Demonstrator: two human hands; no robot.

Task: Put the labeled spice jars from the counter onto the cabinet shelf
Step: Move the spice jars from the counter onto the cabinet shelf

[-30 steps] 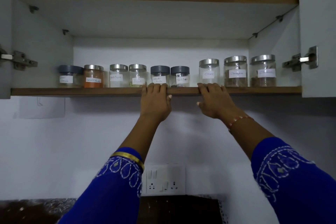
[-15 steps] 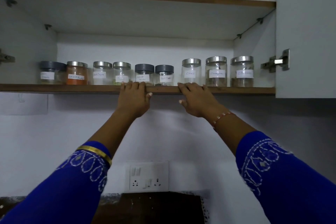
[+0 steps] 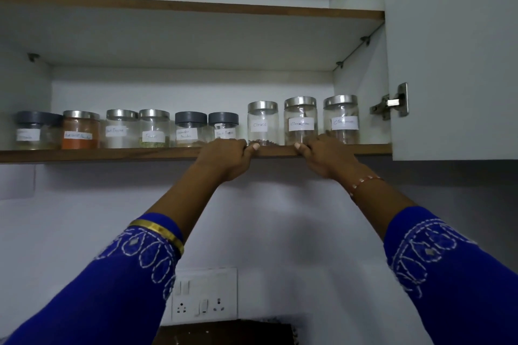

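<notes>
On the cabinet shelf nine spice jars stand; both hands' fingers curl over its edge, holding none. Glass: rigid, slippery, breakable; take one round its middle.

You face a plain white wall — a switch-and-socket plate at six o'clock, an open grey cabinet door at two o'clock, dim light throughout.
</notes>
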